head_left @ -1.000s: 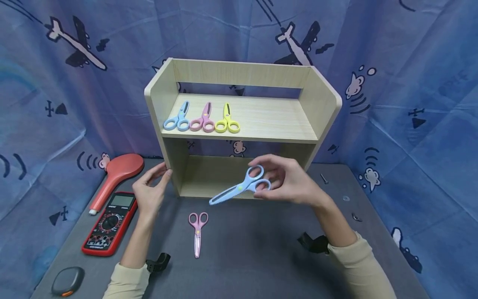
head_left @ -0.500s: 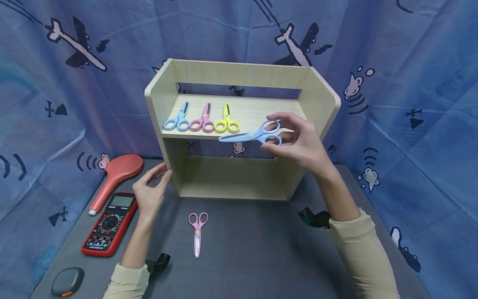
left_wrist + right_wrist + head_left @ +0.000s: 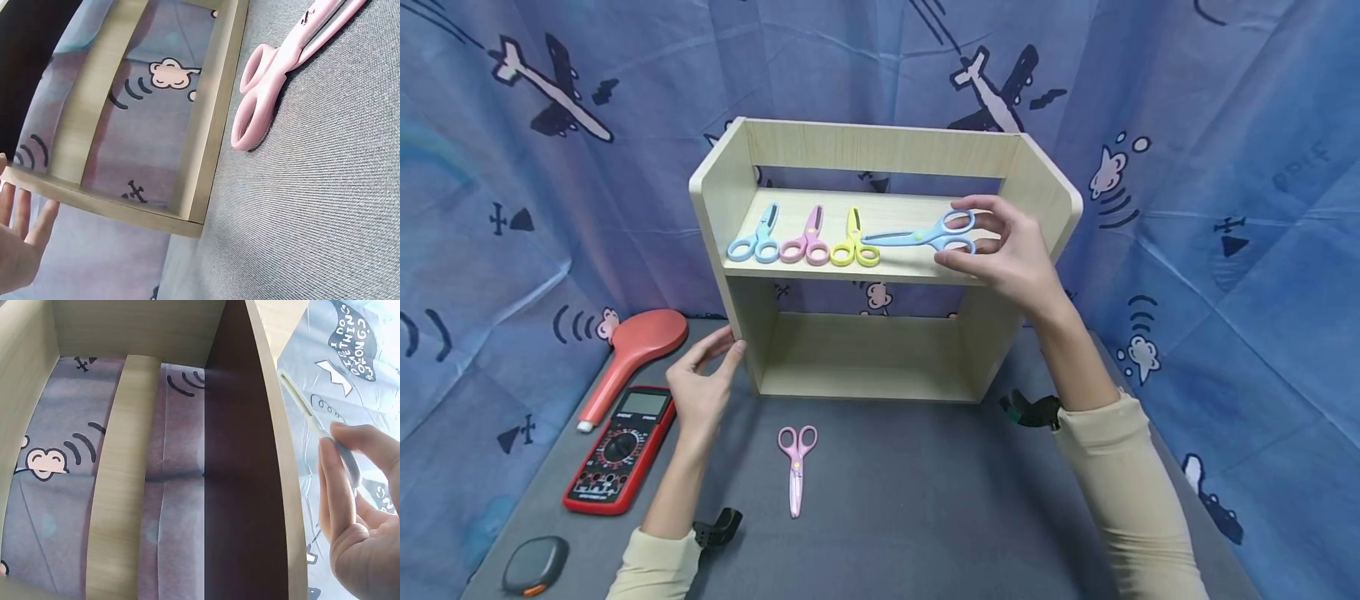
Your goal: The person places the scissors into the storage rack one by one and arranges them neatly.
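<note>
My right hand (image 3: pixel 1011 254) pinches a pair of blue scissors (image 3: pixel 917 237) by the finger loops, over the upper shelf of a pale wooden rack (image 3: pixel 872 271). The blades point left, their tips overlapping the yellow scissors (image 3: pixel 855 246) in the head view. Left of those, pink scissors (image 3: pixel 807 242) and another blue pair (image 3: pixel 757 243) lie in a row on that shelf. My left hand (image 3: pixel 703 379) touches the rack's left side panel with fingertips and thumb, as the left wrist view also shows. Another pair of pink scissors (image 3: pixel 265 94) lies on the grey table before the rack.
At the left of the table are a salmon paddle-shaped object (image 3: pixel 643 342), a red multimeter (image 3: pixel 621 450) and a dark rounded gadget (image 3: pixel 536 565). The rack's right side panel (image 3: pixel 1037 187) rises beside my right hand. A patterned blue curtain (image 3: pixel 1210 208) hangs behind.
My right hand has carried the blue scissors up from before the lower opening to the upper shelf, and the blades have levelled out. My left hand has stayed on the rack.
</note>
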Available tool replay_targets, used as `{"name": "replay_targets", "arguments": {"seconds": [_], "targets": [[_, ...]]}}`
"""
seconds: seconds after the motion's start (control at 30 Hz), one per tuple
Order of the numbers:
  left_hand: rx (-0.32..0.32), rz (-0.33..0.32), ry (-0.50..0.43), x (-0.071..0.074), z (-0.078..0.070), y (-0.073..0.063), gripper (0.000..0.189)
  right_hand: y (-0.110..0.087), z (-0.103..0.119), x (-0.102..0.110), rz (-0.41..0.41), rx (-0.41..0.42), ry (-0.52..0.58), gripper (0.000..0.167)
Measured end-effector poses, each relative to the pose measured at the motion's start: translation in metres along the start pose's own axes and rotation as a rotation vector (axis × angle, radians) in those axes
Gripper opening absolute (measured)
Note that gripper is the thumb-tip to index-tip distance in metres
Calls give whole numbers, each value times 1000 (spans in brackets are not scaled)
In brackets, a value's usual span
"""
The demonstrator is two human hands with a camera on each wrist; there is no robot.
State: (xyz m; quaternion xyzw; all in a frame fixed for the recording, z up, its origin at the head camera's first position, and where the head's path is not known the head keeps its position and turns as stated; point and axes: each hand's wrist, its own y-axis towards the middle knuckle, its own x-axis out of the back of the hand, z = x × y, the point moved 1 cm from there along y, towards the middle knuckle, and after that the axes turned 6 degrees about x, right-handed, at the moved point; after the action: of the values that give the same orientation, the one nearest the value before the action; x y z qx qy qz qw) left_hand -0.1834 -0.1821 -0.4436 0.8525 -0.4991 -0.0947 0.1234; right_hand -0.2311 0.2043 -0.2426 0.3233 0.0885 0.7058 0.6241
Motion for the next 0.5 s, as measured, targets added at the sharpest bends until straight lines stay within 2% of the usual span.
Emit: {"name": "replay_targets", "arguments": {"seconds": [0.33, 0.5], "targets": [[-4, 1, 3, -1, 1, 1, 29, 7, -5, 5, -62, -73, -102, 57], [-4, -1, -5, -1, 1, 0, 29, 11, -8, 5, -42, -77, -149, 59]]}}
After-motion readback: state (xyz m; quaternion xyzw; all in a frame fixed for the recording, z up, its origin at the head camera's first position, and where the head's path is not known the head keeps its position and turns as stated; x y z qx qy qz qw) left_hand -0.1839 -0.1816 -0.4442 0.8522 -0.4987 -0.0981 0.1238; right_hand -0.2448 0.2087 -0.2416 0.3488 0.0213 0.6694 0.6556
